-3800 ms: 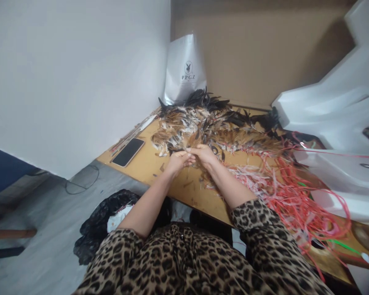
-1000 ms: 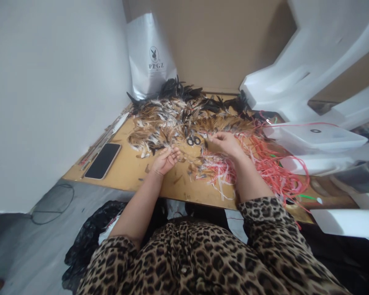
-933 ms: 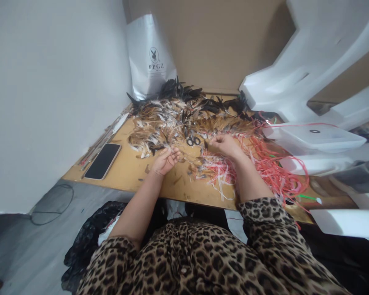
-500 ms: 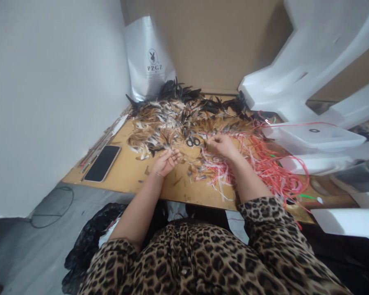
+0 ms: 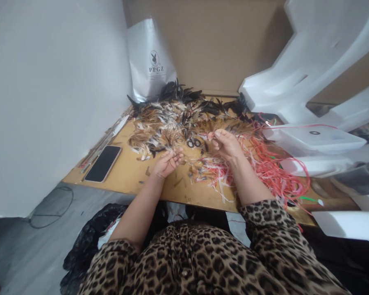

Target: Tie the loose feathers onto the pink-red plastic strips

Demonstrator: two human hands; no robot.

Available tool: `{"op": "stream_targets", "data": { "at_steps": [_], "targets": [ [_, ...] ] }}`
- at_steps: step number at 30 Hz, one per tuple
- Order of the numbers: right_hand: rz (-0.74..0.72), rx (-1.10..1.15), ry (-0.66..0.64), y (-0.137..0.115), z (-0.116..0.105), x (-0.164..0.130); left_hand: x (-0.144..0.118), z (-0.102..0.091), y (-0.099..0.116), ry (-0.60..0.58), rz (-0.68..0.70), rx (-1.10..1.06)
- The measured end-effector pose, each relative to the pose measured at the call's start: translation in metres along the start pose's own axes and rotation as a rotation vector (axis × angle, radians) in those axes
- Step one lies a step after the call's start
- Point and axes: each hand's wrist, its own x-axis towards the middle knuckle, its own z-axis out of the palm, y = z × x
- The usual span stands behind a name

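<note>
My left hand (image 5: 169, 162) is palm-up at the near edge of a pile of brown, white and black feathers (image 5: 160, 116). Its thumb and fingertips are pinched together on what looks like a feather. To its right, my right hand (image 5: 226, 144) is raised over the table with thumb and forefinger closed; anything between them is too thin to make out. Black-handled scissors (image 5: 193, 143) lie between the hands, their blades hidden among feathers. Red and white strips (image 5: 266, 168) lie tangled beside and under my right forearm.
A phone (image 5: 103, 163) lies on the wooden table (image 5: 129, 174) at left. Behind the feathers stands a silvery white bag (image 5: 152, 61). White foam pieces (image 5: 313, 137) crowd the right side. A black plastic bag (image 5: 89, 237) sits on the floor at lower left.
My right hand has turned, its fingers lifting slightly up and away from the table. My left hand has stayed nearly in place, still pinched.
</note>
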Motion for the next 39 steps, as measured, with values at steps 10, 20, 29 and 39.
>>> {"op": "stream_targets", "data": {
  "at_steps": [10,20,29,39],
  "targets": [
    [0.053,0.054,-0.126,0.018,0.024,-0.003,0.000,-0.003,-0.001,-0.084,-0.026,0.033],
    [0.094,-0.146,-0.112,0.031,0.044,-0.011,-0.001,0.003,-0.004,-0.132,-0.009,0.069],
    [0.165,-0.315,-0.125,0.036,0.038,-0.007,0.002,0.000,-0.003,-0.071,0.034,-0.022],
    [-0.160,-0.536,-0.040,0.028,0.028,-0.005,0.003,-0.003,-0.002,-0.077,0.028,-0.043]
  ]
}}
